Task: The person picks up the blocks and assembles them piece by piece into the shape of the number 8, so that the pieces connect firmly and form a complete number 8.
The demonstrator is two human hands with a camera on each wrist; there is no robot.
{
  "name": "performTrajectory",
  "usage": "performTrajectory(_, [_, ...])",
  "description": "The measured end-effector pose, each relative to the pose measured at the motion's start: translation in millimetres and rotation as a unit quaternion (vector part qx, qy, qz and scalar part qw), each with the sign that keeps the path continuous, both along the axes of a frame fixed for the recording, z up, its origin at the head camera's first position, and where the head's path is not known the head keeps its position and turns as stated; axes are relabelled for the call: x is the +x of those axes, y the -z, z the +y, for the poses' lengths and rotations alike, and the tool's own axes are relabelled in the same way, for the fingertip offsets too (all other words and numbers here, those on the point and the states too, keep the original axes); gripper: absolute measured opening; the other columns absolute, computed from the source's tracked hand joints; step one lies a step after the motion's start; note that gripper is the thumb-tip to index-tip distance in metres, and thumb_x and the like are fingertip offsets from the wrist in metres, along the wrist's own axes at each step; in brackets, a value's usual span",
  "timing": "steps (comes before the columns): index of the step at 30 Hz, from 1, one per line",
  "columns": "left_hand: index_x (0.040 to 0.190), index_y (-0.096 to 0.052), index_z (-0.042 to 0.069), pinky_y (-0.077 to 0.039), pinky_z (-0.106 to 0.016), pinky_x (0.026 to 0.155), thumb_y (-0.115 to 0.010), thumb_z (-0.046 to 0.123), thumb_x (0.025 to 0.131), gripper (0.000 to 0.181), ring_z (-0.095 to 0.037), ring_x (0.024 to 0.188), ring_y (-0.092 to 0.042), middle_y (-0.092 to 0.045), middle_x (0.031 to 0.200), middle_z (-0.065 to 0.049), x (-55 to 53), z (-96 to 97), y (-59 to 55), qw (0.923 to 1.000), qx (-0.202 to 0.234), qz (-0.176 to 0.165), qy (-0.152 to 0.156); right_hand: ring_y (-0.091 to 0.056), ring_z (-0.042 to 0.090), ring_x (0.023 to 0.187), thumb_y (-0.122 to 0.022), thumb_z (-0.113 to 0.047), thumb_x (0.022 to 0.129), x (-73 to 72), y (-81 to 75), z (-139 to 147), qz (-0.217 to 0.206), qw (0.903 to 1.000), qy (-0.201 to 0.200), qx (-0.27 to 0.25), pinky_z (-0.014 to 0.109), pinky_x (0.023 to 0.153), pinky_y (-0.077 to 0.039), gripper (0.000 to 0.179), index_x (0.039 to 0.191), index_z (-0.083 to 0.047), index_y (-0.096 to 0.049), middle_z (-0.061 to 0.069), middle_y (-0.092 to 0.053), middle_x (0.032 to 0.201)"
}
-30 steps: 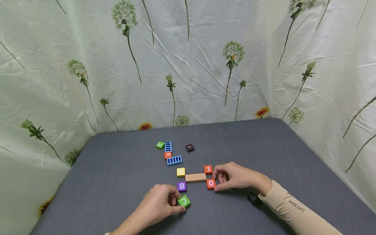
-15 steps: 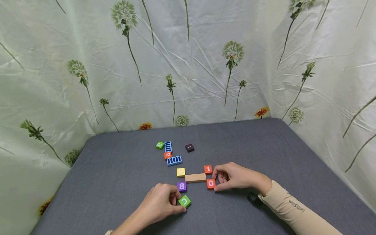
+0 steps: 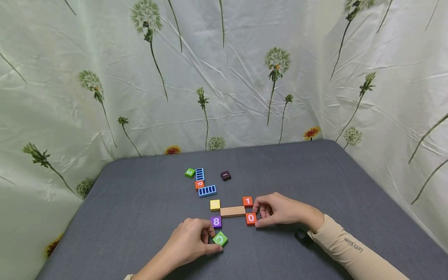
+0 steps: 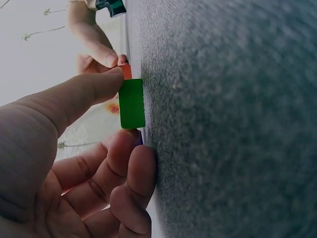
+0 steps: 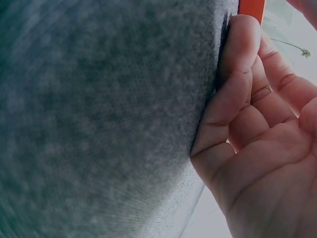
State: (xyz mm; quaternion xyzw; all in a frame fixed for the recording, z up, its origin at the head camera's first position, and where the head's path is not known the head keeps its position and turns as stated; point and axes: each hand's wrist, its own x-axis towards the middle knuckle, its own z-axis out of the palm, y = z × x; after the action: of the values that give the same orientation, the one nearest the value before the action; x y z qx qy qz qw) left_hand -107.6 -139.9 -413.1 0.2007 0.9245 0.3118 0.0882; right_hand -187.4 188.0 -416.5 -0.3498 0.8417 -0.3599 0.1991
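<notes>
In the head view my left hand (image 3: 190,240) pinches a green letter block (image 3: 220,239) marked C, thumb at its near edge, fingers at its far side. The left wrist view shows that green block (image 4: 132,103) edge-on between thumb and fingertips, low over the table. My right hand (image 3: 278,210) holds the red number block (image 3: 251,219) marked 0 at its right side, thumb and curled fingers at its corners. A plain wooden bar (image 3: 232,212) lies between the 0 and 1 blocks (image 3: 247,201) on the right and purple 8 (image 3: 216,222) and yellow (image 3: 215,205) blocks on the left.
Farther back lie two blue barred pieces (image 3: 207,191), an orange R block (image 3: 199,184), a green 3 block (image 3: 190,172) and a dark block (image 3: 225,175). A black object (image 3: 303,237) is at the right wrist. A floral curtain (image 3: 241,77) hangs behind the grey table (image 3: 140,202).
My left hand has shifted the green C block very slightly rightward and turned it a little. The right hand and the other blocks keep their places.
</notes>
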Motion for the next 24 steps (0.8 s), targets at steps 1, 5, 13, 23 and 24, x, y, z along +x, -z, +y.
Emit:
performTrajectory(1, [0.078, -0.065, 0.025, -0.038, -0.023, 0.056, -0.097, 0.04, 0.075, 0.036, 0.001, 0.058, -0.048, -0.053, 0.062, 0.017, 0.0, 0.3, -0.1, 1.0, -0.001, 0.004, 0.0, -0.055, -0.001, 0.068, -0.086, -0.034, 0.092, 0.0, -0.2, 0.2, 0.001, 1.0, -0.001, -0.002, 0.019, 0.064, -0.047, 0.03, 0.106, -0.013, -0.069, -0.011, -0.062, 0.08])
performTrajectory(5, [0.078, -0.064, 0.025, -0.037, -0.023, 0.056, -0.097, 0.04, 0.076, 0.036, 0.001, 0.059, -0.047, -0.053, 0.063, 0.017, -1.0, 1.8, -0.3, 1.0, -0.005, 0.007, -0.003, -0.055, -0.001, 0.068, -0.086, -0.034, 0.092, -0.3, -0.2, 0.4, 0.002, 1.0, -0.003, -0.004, 0.019, 0.064, -0.047, 0.031, 0.106, -0.013, -0.069, -0.011, -0.062, 0.079])
performTrajectory(13, [0.078, -0.064, 0.024, -0.036, -0.023, 0.055, -0.097, 0.04, 0.076, 0.037, -0.002, 0.059, -0.047, -0.053, 0.064, 0.014, -4.6, 5.6, -1.8, 0.9998, -0.015, -0.003, -0.011, -0.055, -0.002, 0.068, -0.086, -0.037, 0.092, -1.1, 0.4, -1.4, -0.006, 1.0, 0.002, 0.006, 0.018, 0.064, -0.047, 0.03, 0.107, -0.017, -0.069, -0.013, -0.062, 0.08])
performTrajectory(23, [0.077, -0.064, 0.025, -0.035, -0.023, 0.055, -0.097, 0.04, 0.076, 0.037, -0.002, 0.059, -0.047, -0.052, 0.064, 0.014, -4.8, 7.6, -2.9, 0.9997, -0.018, 0.001, -0.017, -0.056, 0.0, 0.068, -0.086, -0.035, 0.093, -0.1, -1.6, 0.2, -0.006, 1.0, -0.002, -0.002, 0.019, 0.064, -0.046, 0.031, 0.107, -0.013, -0.069, -0.01, -0.062, 0.08])
performTrajectory(24, [0.077, -0.064, 0.025, -0.035, -0.023, 0.055, -0.097, 0.04, 0.076, 0.037, -0.002, 0.059, -0.047, -0.052, 0.064, 0.014, -4.7, 7.8, -2.8, 0.9997, -0.019, 0.002, -0.017, -0.056, 0.0, 0.068, -0.086, -0.035, 0.093, -0.2, -1.5, 0.1, -0.005, 1.0, -0.003, -0.003, 0.019, 0.064, -0.046, 0.031, 0.107, -0.013, -0.069, -0.01, -0.063, 0.08])
